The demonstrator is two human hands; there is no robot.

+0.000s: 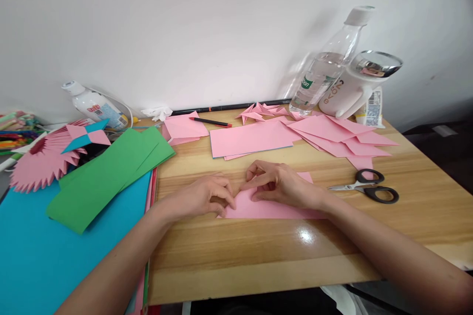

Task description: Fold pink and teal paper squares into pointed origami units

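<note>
Both of your hands are on one strip of pink paper (275, 211), which lies on the wooden table (258, 266) beneath them. Your left hand (207, 196) is half open with its fingers bent, the fingertips touching the strip's left end; whether it pinches the paper, I cannot tell. Your right hand (284, 184) is partly curled over the middle of the strip, thumb and fingers drawn in close to the paper, and I cannot tell whether they grip it. Near your right wrist, on its right side, lie the scissors (360, 185), blades pointing towards it. Just beyond your hands is a stack of pink sheets (247, 140), and beyond your left hand, a pen (210, 121). Beyond your right hand are pointed pink pieces (328, 133), with a water bottle (320, 78) and a mug (342, 93) side by side behind them. Left of your left hand, green strips (105, 174) lie over blue paper (29, 246)
</note>
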